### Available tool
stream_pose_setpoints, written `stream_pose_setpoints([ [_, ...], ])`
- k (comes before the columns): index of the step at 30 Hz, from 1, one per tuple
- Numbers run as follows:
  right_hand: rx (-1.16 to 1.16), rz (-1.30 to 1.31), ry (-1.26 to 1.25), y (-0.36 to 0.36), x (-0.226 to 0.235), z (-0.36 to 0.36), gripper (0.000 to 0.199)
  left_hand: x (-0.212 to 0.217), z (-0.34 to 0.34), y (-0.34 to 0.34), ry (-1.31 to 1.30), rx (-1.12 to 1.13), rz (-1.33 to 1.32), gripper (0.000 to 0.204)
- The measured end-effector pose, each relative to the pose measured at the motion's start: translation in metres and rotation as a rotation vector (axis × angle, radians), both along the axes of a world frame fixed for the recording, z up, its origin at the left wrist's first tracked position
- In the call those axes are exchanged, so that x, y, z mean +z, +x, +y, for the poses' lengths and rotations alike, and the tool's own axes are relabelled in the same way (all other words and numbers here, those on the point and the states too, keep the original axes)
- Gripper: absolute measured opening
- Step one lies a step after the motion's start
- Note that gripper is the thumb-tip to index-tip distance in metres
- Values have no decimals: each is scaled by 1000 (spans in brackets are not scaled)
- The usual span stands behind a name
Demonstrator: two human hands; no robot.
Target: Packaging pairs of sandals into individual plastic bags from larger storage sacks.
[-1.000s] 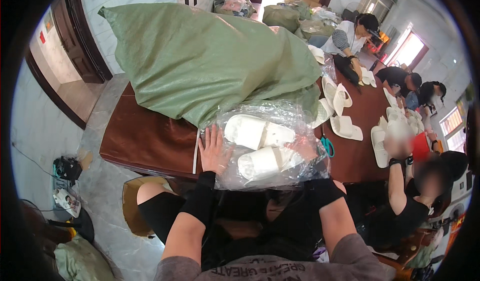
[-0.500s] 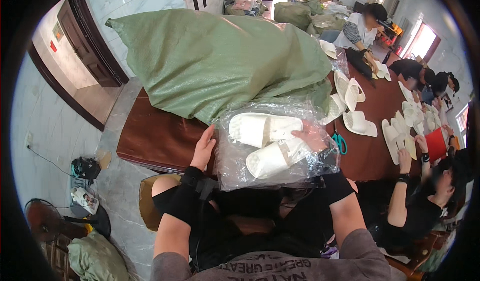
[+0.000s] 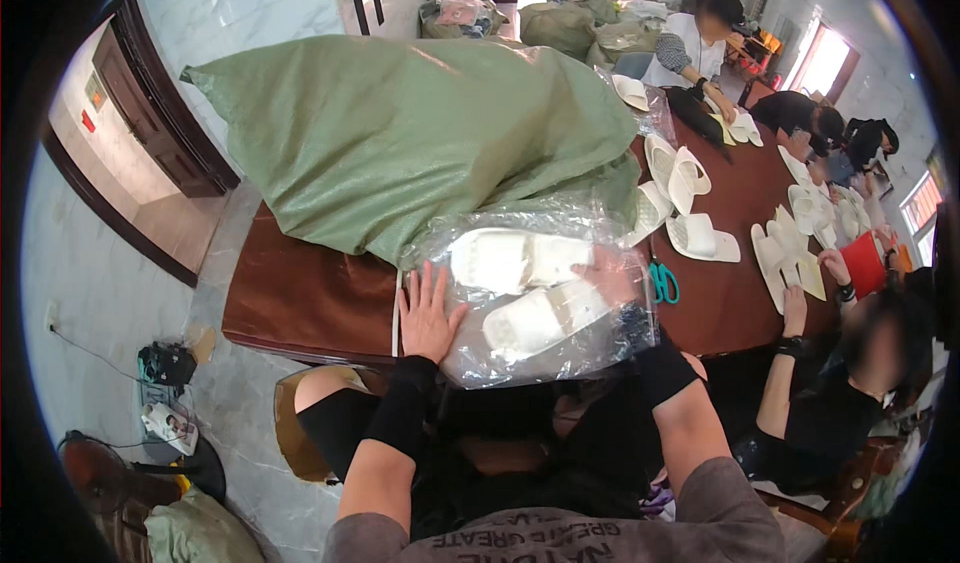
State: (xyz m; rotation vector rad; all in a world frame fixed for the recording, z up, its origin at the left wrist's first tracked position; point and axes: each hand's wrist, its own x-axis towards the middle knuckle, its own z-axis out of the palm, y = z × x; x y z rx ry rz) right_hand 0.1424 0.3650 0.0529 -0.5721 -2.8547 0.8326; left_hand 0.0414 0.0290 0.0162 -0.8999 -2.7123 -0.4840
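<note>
A pair of white slippers [image 3: 545, 318] lies in a clear plastic bag [image 3: 520, 368] at the near edge of the table. My left hand [image 3: 430, 318] is open, its fingers spread flat over the left side of the bag. Through the crinkled plastic, my right hand [image 3: 612, 278] shows at the right end of the slippers, closed on them. Glare and folds of the film blur its fingertips. Just right of the bag lie teal-handled scissors [image 3: 662, 281], their blades partly hidden.
A large green woven sack [image 3: 420, 143] fills the table's far left part. Loose white slippers [image 3: 700, 238] lie on the brown table [image 3: 300, 293] to the right. Co-workers [image 3: 840, 383] handle slippers along the right side. A cardboard box [image 3: 300, 433] stands below the left edge.
My left hand has moved from the bag's left edge onto its top, fingers now spread flat. The right hand stays at the slippers. The whole view has shifted slightly.
</note>
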Motion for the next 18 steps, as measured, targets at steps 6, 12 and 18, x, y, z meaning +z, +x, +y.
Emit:
stream_pose_setpoints([
  [6,-150,342,-104,85,31,115,42,6,3,3,-45,29,72,67],
  [12,-668,460,289,163,110,155,39,0,7,3,-23,35,105,68],
  [18,-565,1135,-388,112,137,49,30,-1,4,4,-33,44,108,67],
])
